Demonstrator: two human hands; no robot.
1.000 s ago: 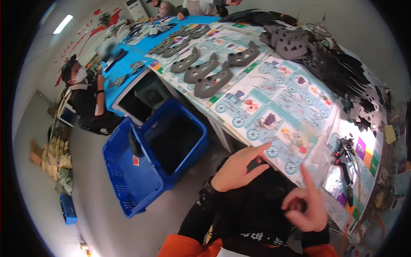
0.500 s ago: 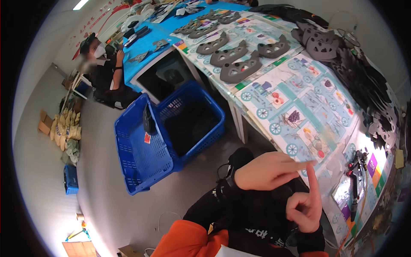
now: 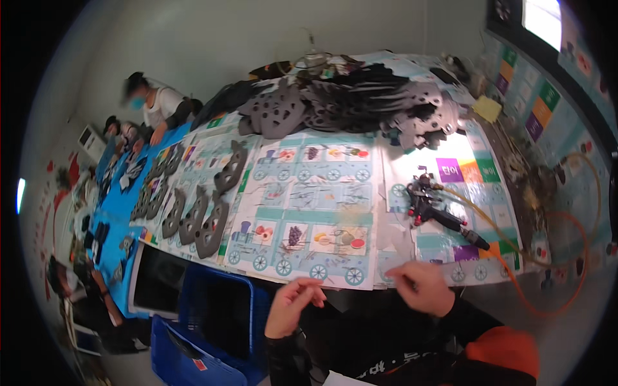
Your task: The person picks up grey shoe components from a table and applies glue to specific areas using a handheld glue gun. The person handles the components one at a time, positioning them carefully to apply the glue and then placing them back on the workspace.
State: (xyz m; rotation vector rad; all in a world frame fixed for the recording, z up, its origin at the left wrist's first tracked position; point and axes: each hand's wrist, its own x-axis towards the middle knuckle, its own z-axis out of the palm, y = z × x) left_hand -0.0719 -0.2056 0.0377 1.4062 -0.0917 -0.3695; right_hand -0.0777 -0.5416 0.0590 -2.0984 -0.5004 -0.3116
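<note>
At the table's front edge, my left hand (image 3: 296, 307) holds nothing, its fingers loosely bent and a little apart. Further right, my right hand (image 3: 421, 287) is empty too, with the index finger stretched out to the left over the edge. The two hands are apart. Beyond them lies the printed table cover (image 3: 309, 193). A black spray gun (image 3: 434, 209) with red parts and a hose rests on the table, up and right of my right hand. Several grey curved pieces with holes (image 3: 209, 225) lie in rows on the left.
A heap of grey and black cut pieces (image 3: 347, 106) lines the table's far side. An orange hose (image 3: 515, 276) loops over the right edge. Blue plastic crates (image 3: 257, 315) stand below the table at left. Several people sit or stand around the blue-covered table (image 3: 116, 206).
My view has swung right and up toward the table. My hands, formerly close with index fingertips meeting, have come apart to either side.
</note>
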